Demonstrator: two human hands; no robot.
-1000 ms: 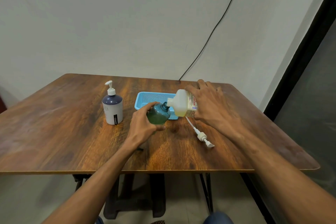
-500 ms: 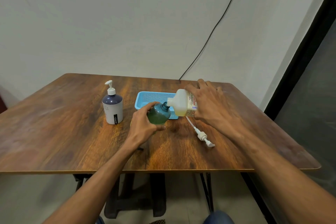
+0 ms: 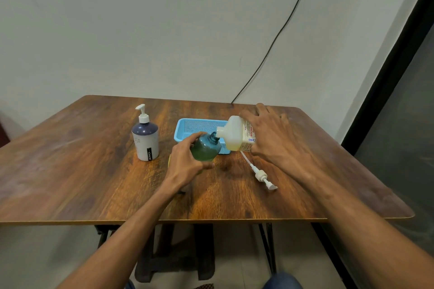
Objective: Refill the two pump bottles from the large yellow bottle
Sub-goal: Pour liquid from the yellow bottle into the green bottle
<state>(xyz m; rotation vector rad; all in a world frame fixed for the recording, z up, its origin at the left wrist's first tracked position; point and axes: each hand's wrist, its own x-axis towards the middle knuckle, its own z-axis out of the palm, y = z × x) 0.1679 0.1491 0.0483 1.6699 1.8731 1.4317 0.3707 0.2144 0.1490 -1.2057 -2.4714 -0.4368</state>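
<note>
My right hand [image 3: 273, 138] grips the large yellow bottle [image 3: 236, 135], tipped on its side with its spout at the open neck of the green pump bottle [image 3: 206, 148]. My left hand [image 3: 185, 163] is wrapped round that green bottle, which stands on the wooden table [image 3: 70, 171] near its middle. The green bottle's white pump head [image 3: 260, 173] lies loose on the table to the right, under my right forearm. A white and dark blue pump bottle [image 3: 145, 138] stands upright to the left, its pump in place.
A light blue plastic basket [image 3: 197, 126] sits just behind the two bottles. A black cable [image 3: 270, 47] runs down the wall to the table's back edge. A dark door frame stands at the right.
</note>
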